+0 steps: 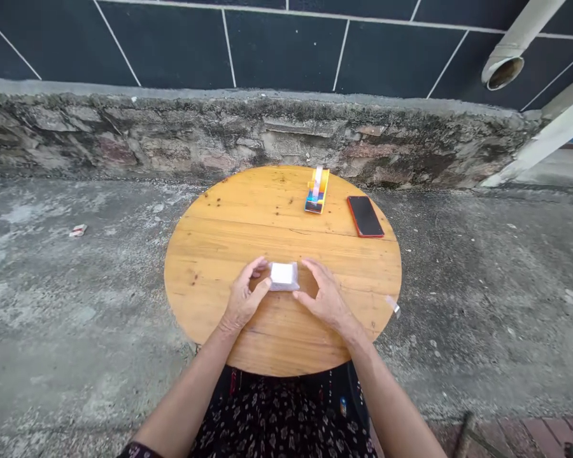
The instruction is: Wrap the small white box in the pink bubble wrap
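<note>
A small flat packet (282, 277), a white block inside clear plastic wrap, lies on the round wooden table (210, 254) near its middle. My left hand (247, 296) is at the packet's left edge, fingers curved and apart from the thumb, the thumb tip touching or almost touching the wrap. On the other side, my right hand (325, 296) rests with its thumb and fingers spread, the thumb tip close to the packet's lower right corner. Neither hand is closed around the packet.
Toward the table's far edge stands a yellow and blue tape dispenser (317, 189) with a roll of tape. A phone with a red case (365, 217) lies at the right. A strip of clear tape (392, 306) hangs off the right edge. Behind is a low stone ledge (267, 137).
</note>
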Demonstrator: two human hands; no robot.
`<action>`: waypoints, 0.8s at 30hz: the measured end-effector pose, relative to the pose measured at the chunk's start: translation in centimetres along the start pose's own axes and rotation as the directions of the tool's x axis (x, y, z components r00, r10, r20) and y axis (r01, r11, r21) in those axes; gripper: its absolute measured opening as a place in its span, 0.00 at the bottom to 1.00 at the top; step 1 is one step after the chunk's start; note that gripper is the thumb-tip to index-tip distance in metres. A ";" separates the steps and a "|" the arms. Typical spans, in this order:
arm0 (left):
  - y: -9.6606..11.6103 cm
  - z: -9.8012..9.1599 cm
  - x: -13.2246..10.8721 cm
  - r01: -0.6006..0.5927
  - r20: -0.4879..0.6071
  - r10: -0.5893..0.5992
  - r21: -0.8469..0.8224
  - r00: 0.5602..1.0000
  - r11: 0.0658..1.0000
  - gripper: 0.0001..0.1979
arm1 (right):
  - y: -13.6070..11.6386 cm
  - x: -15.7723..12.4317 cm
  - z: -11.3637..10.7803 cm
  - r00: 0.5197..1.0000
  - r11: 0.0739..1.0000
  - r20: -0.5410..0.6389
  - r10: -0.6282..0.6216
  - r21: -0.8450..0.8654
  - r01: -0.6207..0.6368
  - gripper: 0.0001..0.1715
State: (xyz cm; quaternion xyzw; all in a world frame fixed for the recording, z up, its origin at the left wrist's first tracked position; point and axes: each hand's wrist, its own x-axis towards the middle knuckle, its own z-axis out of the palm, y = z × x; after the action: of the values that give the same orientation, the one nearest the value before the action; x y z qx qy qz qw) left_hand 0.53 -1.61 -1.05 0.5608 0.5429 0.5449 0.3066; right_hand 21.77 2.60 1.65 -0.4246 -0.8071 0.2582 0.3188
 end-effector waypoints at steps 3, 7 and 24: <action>0.3 0.1 0.1 -0.059 0.009 0.058 0.093 0.998 0.994 0.21 | -0.5 1.7 0.6 0.991 0.997 0.123 -0.050 -0.044 0.056 0.45; 0.6 -0.1 0.2 -0.107 0.020 0.105 0.151 0.994 0.983 0.20 | -0.9 2.5 1.6 0.985 0.988 0.148 -0.093 -0.111 0.110 0.36; 2.3 0.5 -3.9 -0.240 0.096 0.222 0.276 0.970 0.931 0.29 | -2.8 -3.1 1.0 0.953 0.834 0.035 -0.301 -0.476 0.281 0.23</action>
State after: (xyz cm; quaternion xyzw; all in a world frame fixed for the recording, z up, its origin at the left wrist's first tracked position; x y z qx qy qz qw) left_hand 2.34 -5.72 -0.05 0.6760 0.5361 0.4751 0.1730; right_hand 20.93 -1.64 2.03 -0.3675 -0.8939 -0.0079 0.2568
